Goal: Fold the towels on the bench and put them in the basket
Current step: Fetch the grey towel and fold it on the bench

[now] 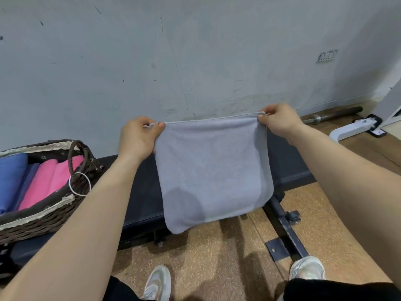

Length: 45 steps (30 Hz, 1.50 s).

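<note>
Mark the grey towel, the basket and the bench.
grey towel [213,170], head view, middle of the hanging cloth.
basket [47,222], head view, woven front wall.
bench [143,192], head view, bare black pad left of the towel.

head-worn view, forward and down

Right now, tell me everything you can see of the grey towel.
The grey towel is pale, soft, terry-like cloth with a stitched top hem, roughly square as held. It hangs upright in front of the bench, lower edge free. The left hand pinches its top left corner, the right hand its top right, pulling the hem taut.
</note>
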Each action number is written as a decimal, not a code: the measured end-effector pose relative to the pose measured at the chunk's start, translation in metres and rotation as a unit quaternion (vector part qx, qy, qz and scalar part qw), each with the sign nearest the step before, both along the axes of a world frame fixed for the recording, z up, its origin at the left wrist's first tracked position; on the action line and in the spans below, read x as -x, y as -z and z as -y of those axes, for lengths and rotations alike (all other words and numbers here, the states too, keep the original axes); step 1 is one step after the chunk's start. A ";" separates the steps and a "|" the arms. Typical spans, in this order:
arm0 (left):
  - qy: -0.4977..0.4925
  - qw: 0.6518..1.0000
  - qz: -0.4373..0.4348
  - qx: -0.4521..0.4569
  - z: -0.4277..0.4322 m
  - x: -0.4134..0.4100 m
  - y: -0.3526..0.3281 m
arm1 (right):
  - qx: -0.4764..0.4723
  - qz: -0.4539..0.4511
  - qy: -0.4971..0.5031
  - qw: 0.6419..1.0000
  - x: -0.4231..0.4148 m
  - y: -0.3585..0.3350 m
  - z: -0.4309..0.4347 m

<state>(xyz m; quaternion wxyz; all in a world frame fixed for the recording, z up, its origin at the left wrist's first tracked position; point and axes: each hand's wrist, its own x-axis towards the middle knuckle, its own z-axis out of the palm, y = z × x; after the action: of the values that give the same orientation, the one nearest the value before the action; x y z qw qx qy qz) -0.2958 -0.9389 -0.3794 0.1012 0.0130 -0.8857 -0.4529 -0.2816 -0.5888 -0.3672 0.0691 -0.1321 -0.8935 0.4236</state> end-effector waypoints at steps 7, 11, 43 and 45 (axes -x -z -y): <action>-0.034 0.993 0.017 -0.111 -0.012 0.043 0.011 | 0.082 0.036 0.014 0.996 0.060 0.007 0.011; -0.045 0.993 0.014 -0.107 -0.011 0.058 0.014 | 0.168 0.006 0.007 0.986 0.081 0.008 0.009; 0.241 0.892 0.108 0.366 0.015 -0.050 0.047 | -0.201 0.010 -0.180 0.963 -0.076 0.089 -0.023; 0.242 0.878 0.116 0.396 0.012 -0.048 0.043 | -0.258 0.026 -0.204 0.944 -0.074 0.083 -0.021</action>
<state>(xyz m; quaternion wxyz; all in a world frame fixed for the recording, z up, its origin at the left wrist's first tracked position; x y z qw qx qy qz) -0.2474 -0.9509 -0.4222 -0.1184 -0.1906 -0.9720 -0.0699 -0.2073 -0.5678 -0.4505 -0.0101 0.0643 -0.9816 0.1798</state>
